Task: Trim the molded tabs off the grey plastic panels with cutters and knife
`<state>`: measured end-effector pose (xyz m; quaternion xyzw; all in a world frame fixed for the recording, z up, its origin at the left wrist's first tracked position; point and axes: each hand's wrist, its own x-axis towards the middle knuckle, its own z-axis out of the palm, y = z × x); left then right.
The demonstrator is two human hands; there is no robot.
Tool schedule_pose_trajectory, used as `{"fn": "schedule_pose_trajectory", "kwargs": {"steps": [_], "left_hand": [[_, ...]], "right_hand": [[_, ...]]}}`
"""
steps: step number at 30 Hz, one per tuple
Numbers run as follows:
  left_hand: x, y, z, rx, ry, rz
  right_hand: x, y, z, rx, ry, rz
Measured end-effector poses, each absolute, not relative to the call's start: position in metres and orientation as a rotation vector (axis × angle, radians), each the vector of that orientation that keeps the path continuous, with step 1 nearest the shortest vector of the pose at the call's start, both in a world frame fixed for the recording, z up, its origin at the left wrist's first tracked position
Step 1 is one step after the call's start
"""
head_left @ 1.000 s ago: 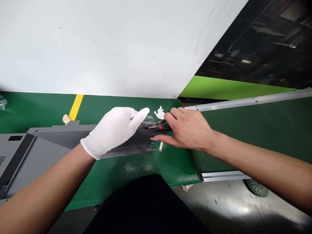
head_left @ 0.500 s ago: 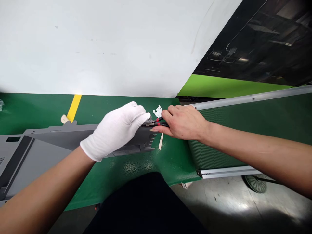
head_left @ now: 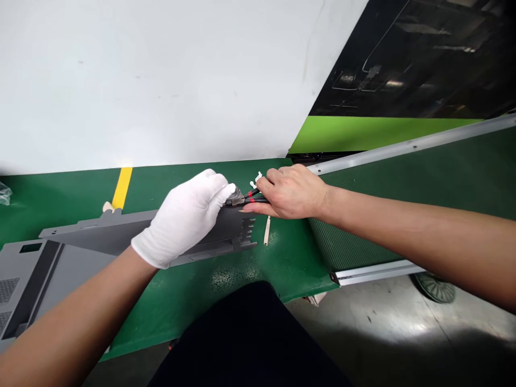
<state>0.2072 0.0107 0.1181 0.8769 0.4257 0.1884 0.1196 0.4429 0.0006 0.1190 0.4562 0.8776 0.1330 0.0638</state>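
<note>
My right hand (head_left: 292, 191), bare, is wrapped around a pair of nippers (head_left: 257, 200) with black-and-red handles. Their metal jaws point left, to the fingertips of my left hand (head_left: 191, 215). That hand wears a white glove and is closed, thumb pressed against the curled fingers; a bit of grey shows by the thumb, but what it pinches is mostly hidden. Beneath the glove lies a long grey plastic housing (head_left: 108, 234), with a row of small teeth at its right end.
The housing rests on a green worktable (head_left: 169, 301) marked by yellow tape (head_left: 122, 188). Small white plastic pieces (head_left: 258, 178) and a cream strip (head_left: 266, 231) lie near the nippers. A ribbed green conveyor (head_left: 363, 226) with metal rails adjoins on the right. A white panel (head_left: 161, 80) stands behind.
The view has shifted slightly. Both hands and the nippers sit a little further left in the picture, their hold unchanged.
</note>
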Motion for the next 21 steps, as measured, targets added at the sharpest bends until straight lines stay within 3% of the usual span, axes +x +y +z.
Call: {"fn": "schedule_pose_trajectory", "kwargs": {"steps": [21], "left_hand": [[0.2028,0.0147,0.1137,2.518,1.2,0.635]], "right_hand": [[0.4375,-0.0042,0.1223,1.262,2.671,0.581]]}}
